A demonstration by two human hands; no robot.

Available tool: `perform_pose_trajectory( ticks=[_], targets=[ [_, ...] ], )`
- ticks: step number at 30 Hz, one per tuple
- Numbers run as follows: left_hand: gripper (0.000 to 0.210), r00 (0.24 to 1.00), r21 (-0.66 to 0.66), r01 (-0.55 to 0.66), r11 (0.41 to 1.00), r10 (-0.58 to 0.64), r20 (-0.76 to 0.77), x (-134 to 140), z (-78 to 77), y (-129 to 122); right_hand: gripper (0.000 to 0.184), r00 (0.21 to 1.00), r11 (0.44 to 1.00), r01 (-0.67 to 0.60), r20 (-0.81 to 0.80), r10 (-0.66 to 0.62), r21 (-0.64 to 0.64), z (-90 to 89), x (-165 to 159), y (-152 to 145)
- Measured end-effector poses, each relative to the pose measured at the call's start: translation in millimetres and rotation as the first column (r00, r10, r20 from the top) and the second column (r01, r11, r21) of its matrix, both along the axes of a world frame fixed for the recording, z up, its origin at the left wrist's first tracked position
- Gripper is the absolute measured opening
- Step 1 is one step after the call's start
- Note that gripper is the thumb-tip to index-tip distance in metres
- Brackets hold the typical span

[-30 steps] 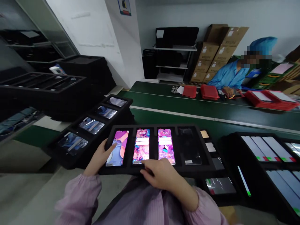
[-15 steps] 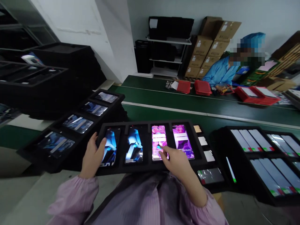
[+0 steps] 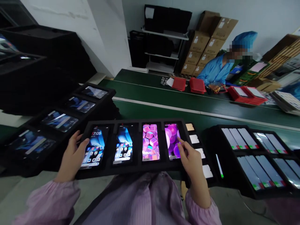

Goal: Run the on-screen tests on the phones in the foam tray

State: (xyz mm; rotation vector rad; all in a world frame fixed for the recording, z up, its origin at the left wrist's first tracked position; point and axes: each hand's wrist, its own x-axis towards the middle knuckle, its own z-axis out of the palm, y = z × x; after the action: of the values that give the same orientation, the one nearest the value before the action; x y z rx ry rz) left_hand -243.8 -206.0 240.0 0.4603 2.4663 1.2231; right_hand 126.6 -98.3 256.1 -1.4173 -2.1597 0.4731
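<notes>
A black foam tray [image 3: 137, 165] lies across in front of me with one row of smartphones in its slots. My left hand [image 3: 73, 153] grips the tray's left end, its thumb at the edge of the leftmost phone [image 3: 96, 145], which shows 17:05 and app icons. Beside that, the second phone [image 3: 123, 142] is lit with icons on blue. Pink cubes fill the third phone [image 3: 151, 142]. On the rightmost phone [image 3: 172, 140], with purple bubbles, my right hand [image 3: 192, 159] rests its outstretched index fingertip at the screen's right side; nothing is held in it.
To the left sits another black tray of phones [image 3: 59, 121]. White pieces [image 3: 194, 139] lie at right, near a black tray of pale-screened phones [image 3: 250, 170]. Across the green bench [image 3: 164, 104] a person in blue [image 3: 214, 68] works by red trays [image 3: 197, 85].
My right hand has moved from the third phone to the rightmost. The left two screens now show app icons; the clocks and notices on the two pink-purple screens are gone.
</notes>
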Motion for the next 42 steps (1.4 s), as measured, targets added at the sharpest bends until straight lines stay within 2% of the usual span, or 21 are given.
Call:
perform_pose_trajectory(
  ticks=[1, 3, 6, 8, 13, 18, 20, 23, 27, 30, 37, 42],
  targets=[
    [0.078, 0.999, 0.026, -0.002, 1.000, 0.001, 0.050, -2.1, 2.0, -3.1, 0.041, 0.999, 0.999, -0.033, -0.039, 0.033, -0.003, 0.3, -3.6, -1.3],
    [0.076, 0.984, 0.020, 0.007, 1.000, -0.010, 0.178, -6.4, 7.7, -12.5, 0.040, 0.979, 0.984, -0.179, -0.096, 0.177, -0.009, 1.7, -12.8, -6.5],
    [0.086, 0.939, -0.131, 0.048, 0.990, 0.000, 0.345, -10.4, 17.5, -29.2, 0.035, 0.880, 0.882, -0.470, -0.101, 0.465, -0.030, 1.0, -29.0, -16.8],
    [0.096, 0.929, -0.180, 0.078, 0.981, -0.006, 0.369, -11.3, 21.4, -38.9, 0.031, 0.814, 0.813, -0.580, -0.074, 0.576, -0.051, -2.4, -39.4, -22.1],
    [0.097, 0.952, -0.156, 0.200, 0.967, -0.154, 0.265, -16.7, 13.5, -56.0, 0.027, 0.745, 0.741, -0.665, -0.012, 0.667, -0.093, -10.4, -67.9, -30.2],
    [0.109, 0.934, -0.170, 0.282, 0.944, -0.230, 0.275, -27.2, -1.2, -65.3, 0.026, 0.610, 0.614, -0.765, 0.084, 0.788, -0.194, -9.0, -106.8, -39.1],
    [0.111, 0.926, -0.170, 0.310, 0.935, -0.257, 0.277, -30.3, -4.8, -67.4, 0.024, 0.574, 0.586, -0.774, 0.126, 0.809, -0.238, -6.0, -119.0, -41.3],
    [0.111, 0.914, -0.125, 0.346, 0.930, -0.304, 0.269, -32.2, -10.2, -70.2, 0.025, 0.579, 0.610, -0.737, 0.194, 0.792, -0.291, -0.9, -130.3, -42.4],
    [0.111, 0.908, -0.102, 0.366, 0.925, -0.331, 0.258, -33.1, -20.0, -72.8, 0.028, 0.675, 0.703, -0.640, 0.210, 0.707, -0.310, 2.0, -138.5, -44.1],
    [0.108, 0.905, -0.086, 0.382, 0.920, -0.354, 0.237, -34.6, -27.0, -70.9, 0.031, 0.729, 0.745, -0.591, 0.192, 0.658, -0.310, 0.0, -141.4, -46.5],
    [0.104, 0.920, -0.115, 0.354, 0.928, -0.324, 0.218, -35.2, -33.6, -56.5, 0.036, 0.820, 0.802, -0.566, -0.031, 0.571, -0.194, -12.7, -127.7, -46.4],
    [0.101, 0.937, -0.129, 0.314, 0.941, -0.285, 0.201, -33.8, -27.7, -51.4, 0.037, 0.837, 0.821, -0.547, -0.089, 0.540, -0.164, -14.0, -125.4, -45.3]
  ],
)
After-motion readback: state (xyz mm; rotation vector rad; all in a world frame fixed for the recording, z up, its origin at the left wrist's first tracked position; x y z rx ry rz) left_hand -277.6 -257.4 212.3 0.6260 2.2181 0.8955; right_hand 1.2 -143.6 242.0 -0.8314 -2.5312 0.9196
